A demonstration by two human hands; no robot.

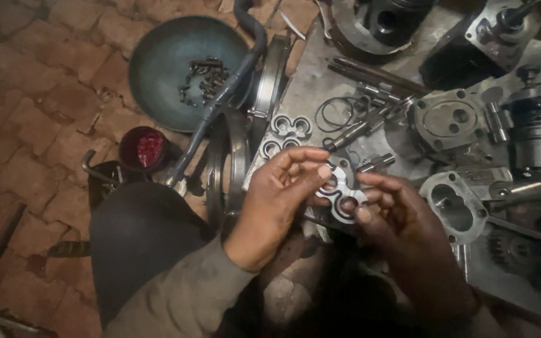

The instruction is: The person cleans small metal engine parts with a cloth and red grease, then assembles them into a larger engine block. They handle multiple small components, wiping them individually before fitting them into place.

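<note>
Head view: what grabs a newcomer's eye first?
Both hands at centre: the left hand and right hand hold a figure-eight metal plate between their fingertips. Upper left on the brick floor sits a dark round bowl of small bolts; machined pump housings crowd the right.

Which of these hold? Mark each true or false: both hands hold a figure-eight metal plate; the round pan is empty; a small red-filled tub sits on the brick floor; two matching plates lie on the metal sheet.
1. Both the left hand and right hand hold the figure-eight plate: true.
2. The round pan is empty: false, it holds small dark bolts.
3. A red-filled tub sits on the brick floor: true.
4. Two matching plates lie on the metal sheet: true.
</note>
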